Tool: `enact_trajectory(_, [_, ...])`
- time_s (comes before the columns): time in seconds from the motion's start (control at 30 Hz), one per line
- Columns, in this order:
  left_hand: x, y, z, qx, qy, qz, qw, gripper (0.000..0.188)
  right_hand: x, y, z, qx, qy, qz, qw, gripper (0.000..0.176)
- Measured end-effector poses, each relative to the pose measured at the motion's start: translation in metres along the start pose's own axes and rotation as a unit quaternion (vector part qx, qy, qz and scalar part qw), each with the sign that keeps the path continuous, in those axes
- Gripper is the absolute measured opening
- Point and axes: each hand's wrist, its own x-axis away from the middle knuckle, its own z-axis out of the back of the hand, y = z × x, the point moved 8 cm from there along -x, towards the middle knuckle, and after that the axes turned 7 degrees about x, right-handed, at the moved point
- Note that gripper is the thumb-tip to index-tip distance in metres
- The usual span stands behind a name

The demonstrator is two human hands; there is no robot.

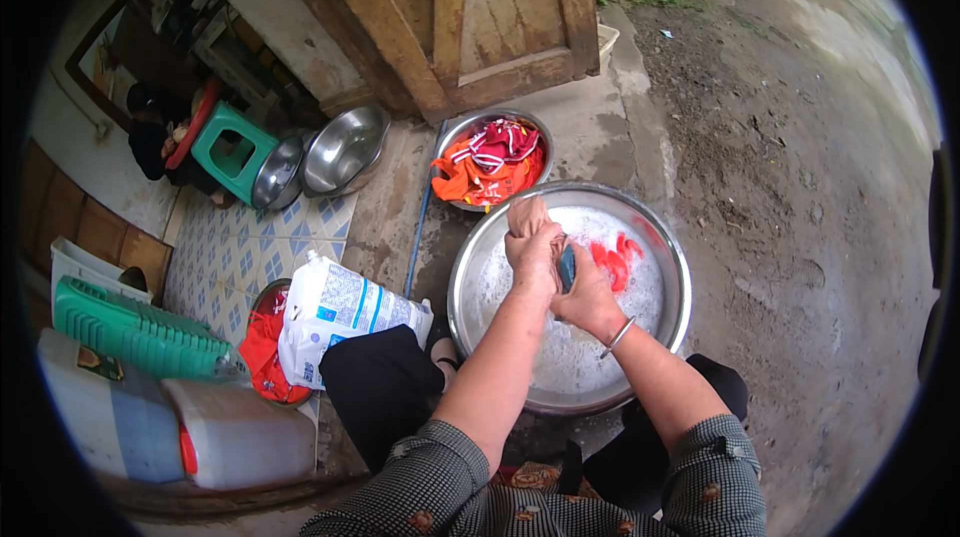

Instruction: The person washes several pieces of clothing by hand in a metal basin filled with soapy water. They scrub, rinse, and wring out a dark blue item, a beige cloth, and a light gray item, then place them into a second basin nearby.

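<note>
A wide metal basin [681, 289] of foamy water stands between my knees. Over it, my left hand [534, 256] grips a bunched, wet, tan-pink cloth item [528, 214], whose exact kind I cannot tell. My right hand [589, 297], with a bracelet at the wrist, is shut on a dark blue-green scrubbing brush [568, 268]. The brush is up against the cloth, its bristle side hidden. Just right of the hands, red cloth [615, 265] pokes out of the suds.
Beyond the basin sits a metal bowl [546, 133] of red and orange clothes [487, 166]. Left are a white detergent bag [349, 312], red clothes [266, 361], plastic jugs [240, 428] and green stools [135, 327]. A person [150, 136] sits near two metal bowls [349, 151] and an open wooden door [510, 4].
</note>
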Motion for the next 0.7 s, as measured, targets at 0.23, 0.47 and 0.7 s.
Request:
enact_trajectory(0.23, [0.016,0.052,-0.021,0.08,-0.285,0.115,0.948,0.077,0.03,0.01,-0.026,-0.543,-0.221,-0.289,0.757,0.034])
enact_trajectory(0.47, [0.047,0.083,-0.054,0.287,-0.552,0.073,0.779,0.096,0.058,-0.032,-0.036,-0.706,-0.375,-0.274,0.535,0.037])
enact_trajectory(0.7, [0.042,0.089,-0.061,0.252,-0.441,0.104,0.855,0.044,0.042,-0.023,-0.005,-0.62,-0.28,-0.258,0.686,0.042])
